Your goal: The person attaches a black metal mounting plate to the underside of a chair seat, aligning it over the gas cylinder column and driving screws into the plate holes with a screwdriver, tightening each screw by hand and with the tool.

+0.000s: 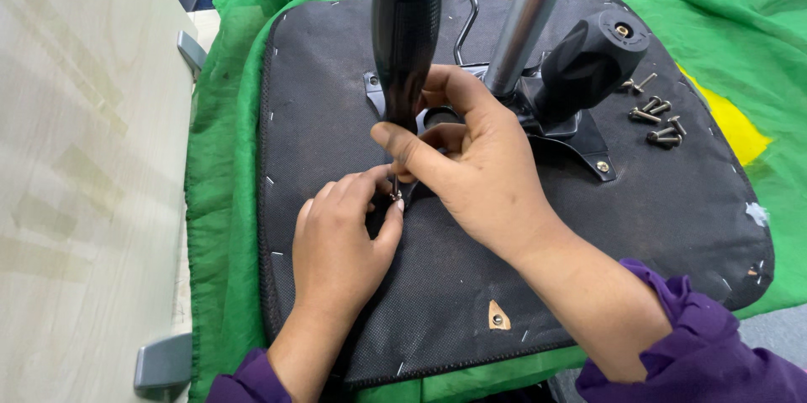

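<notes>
An upturned chair seat point(504, 226), its underside covered in black fabric, lies on a green cloth point(227, 201), spreading out on every side of the fingers. A chrome column point(530, 16) rises just behind the right hand point(483, 176), which wraps closed around a black-handled screwdriver point(406, 33), gripping low on the handle. The left hand point(340, 243) pinches narrow around the tip, steadying a small screw point(395, 195) between thumb and forefinger. Loose screws point(656, 117) lie well right of the fingers. Driving it well likely means keeping the shaft upright over the screw and pressing down firmly.
</notes>
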